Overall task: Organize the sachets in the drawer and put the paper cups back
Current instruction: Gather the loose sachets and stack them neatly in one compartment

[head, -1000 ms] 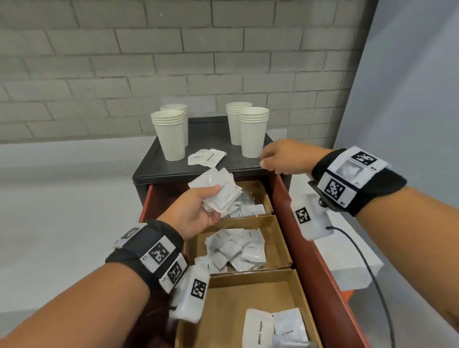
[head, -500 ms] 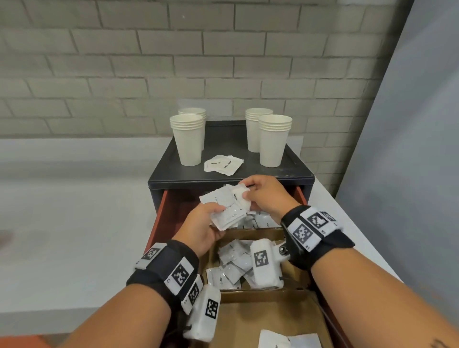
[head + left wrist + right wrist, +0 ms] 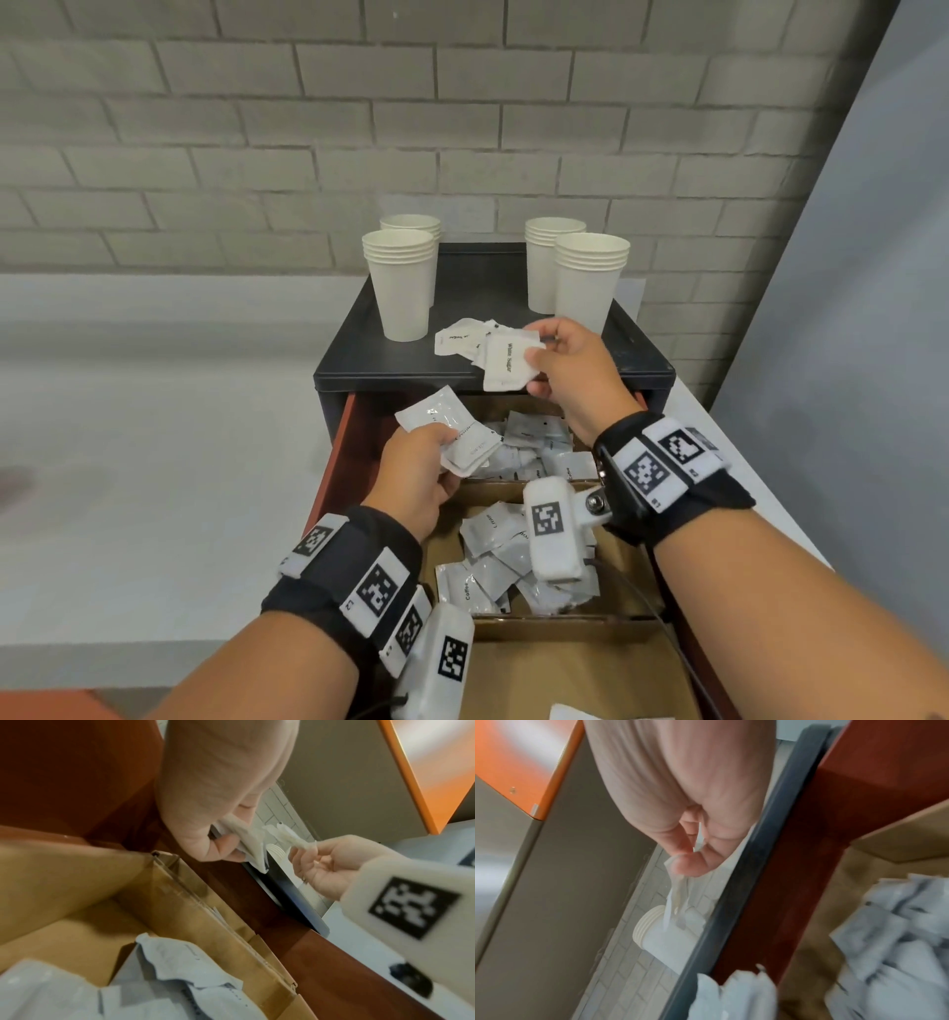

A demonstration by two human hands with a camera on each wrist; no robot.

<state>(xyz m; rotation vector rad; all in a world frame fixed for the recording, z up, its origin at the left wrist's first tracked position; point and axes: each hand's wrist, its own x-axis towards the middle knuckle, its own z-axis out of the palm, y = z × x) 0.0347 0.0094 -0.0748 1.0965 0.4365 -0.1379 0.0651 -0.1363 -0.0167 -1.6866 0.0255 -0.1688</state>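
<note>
- The right hand pinches one white sugar sachet at its right edge, thumb on top and fingers below, over the front of the cabinet top at frame centre.
- The left hand is clenched on a fanned bundle of sachets just above the rearmost drawer compartment.
- Judged by look, the sachets are light, thin, soft packets with slick wrappers; a stack can slide apart, so an edge pinch suits one and a firmer thumb clamp across the middle suits several.
- More sachets lie loose in the cardboard compartments of the open drawer, and a few rest on the dark surface.
- Four stacks of paper cups stand upright on that surface, two towards upper left and two towards upper right; they look light and easily crushed, best held round the wall.
- A grey brick wall fills the upper frame; a pale panel rises on the right.
</note>
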